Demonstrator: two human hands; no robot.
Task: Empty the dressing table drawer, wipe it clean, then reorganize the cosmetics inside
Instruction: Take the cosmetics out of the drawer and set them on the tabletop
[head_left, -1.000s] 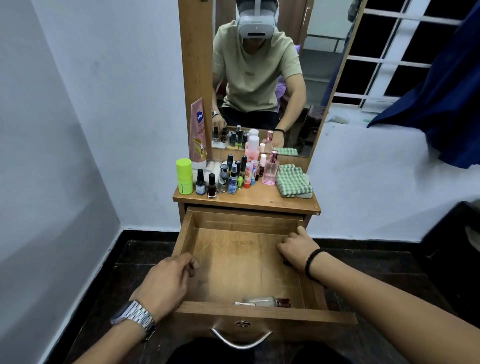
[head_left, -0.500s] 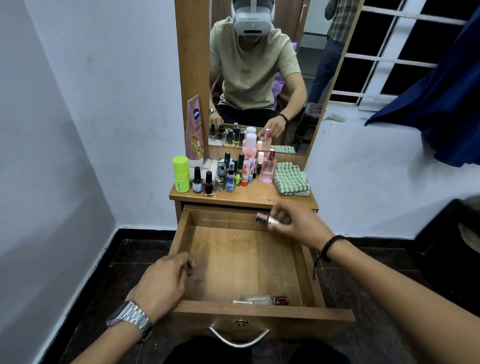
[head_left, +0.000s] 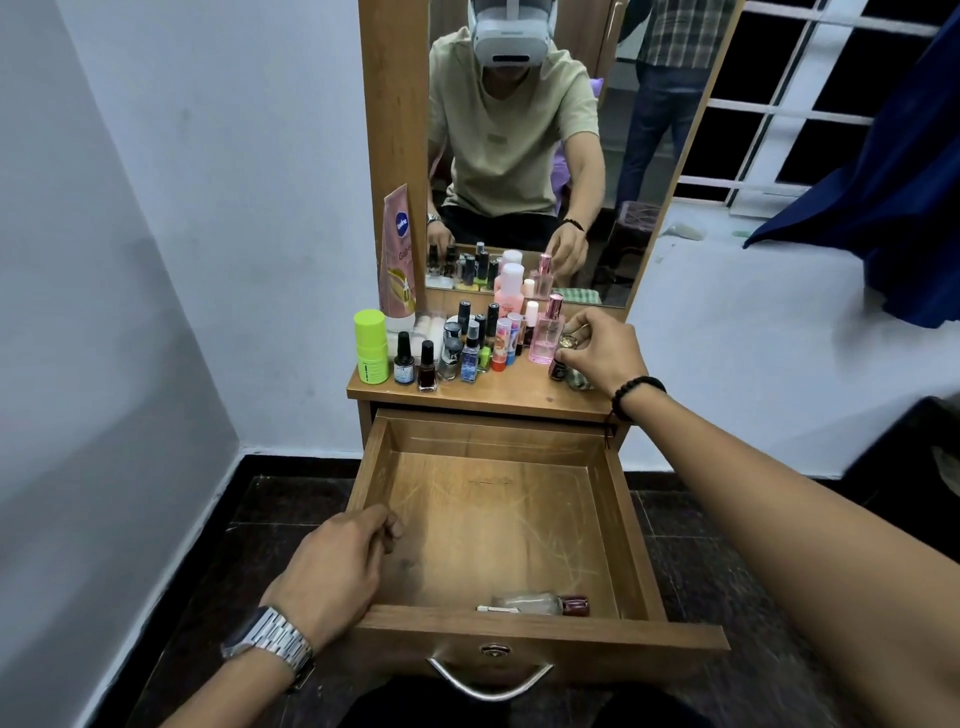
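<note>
The wooden drawer (head_left: 631, 525) of the dressing table is pulled out. A clear bottle with a dark red cap (head_left: 535, 604) lies on its side against the drawer's front wall, beside a thin white stick. My left hand (head_left: 332, 566) rests on the drawer's left wall, fingers curled over its top edge. My right hand (head_left: 602, 353) is over the right side of the tabletop (head_left: 519, 397) and pinches a small bottle with a metallic cap (head_left: 567, 343) next to a pink perfume bottle (head_left: 545, 338). A small dark bottle (head_left: 557, 371) stands just under my fingers.
Nail polishes, a lime-green bottle (head_left: 371, 347), a pink tube (head_left: 397, 254) and other cosmetics crowd the tabletop's left and middle. A mirror (head_left: 530, 145) stands behind them. A bit of green cloth (head_left: 581, 383) shows under my right hand. A wall is on the left, with a blue curtain (head_left: 883, 208) on the right.
My right hand lifted a small bottle out of the drawer's right side and carried it up to the tabletop beside the pink perfume bottle. My left hand stayed on the drawer.
</note>
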